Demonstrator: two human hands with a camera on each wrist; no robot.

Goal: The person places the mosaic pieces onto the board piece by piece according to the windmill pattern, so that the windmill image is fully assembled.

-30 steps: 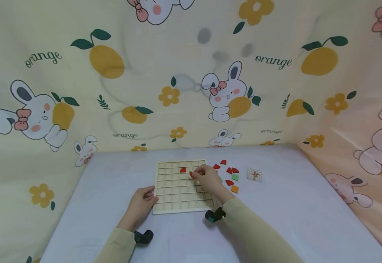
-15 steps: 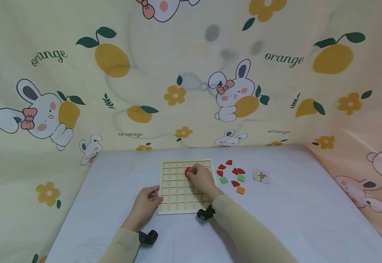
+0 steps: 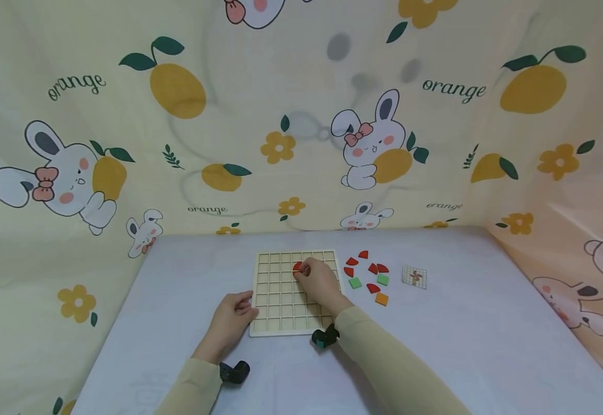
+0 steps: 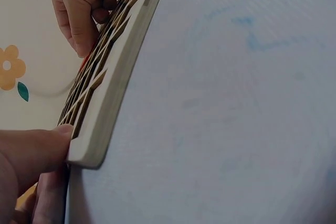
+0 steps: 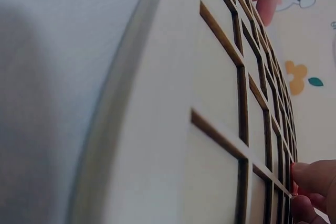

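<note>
A pale wooden grid board [image 3: 275,308] lies on the white tabletop. My left hand [image 3: 231,317] holds its left edge; in the left wrist view the thumb [image 4: 50,148] is on the rim with fingers below. Over the upper middle cells, my right hand [image 3: 319,282] pinches a small red quarter-circle piece [image 5: 293,179], mostly covered by the fingertips. Red surface [image 3: 297,267] shows left of those fingertips, where another red piece sits in a cell; the border between the two cannot be made out.
Right of the board lie several loose red quarter-circle pieces [image 3: 373,288], two green squares [image 3: 355,283] and an orange square [image 3: 381,299]. Farther right is a small pattern card [image 3: 414,276]. A printed cloth [image 3: 260,190] stands behind the table.
My right hand has brought the held red piece slightly left, up against the red piece in the grid, and then stayed there. The left hand keeps its hold; the head view has shifted a little.
</note>
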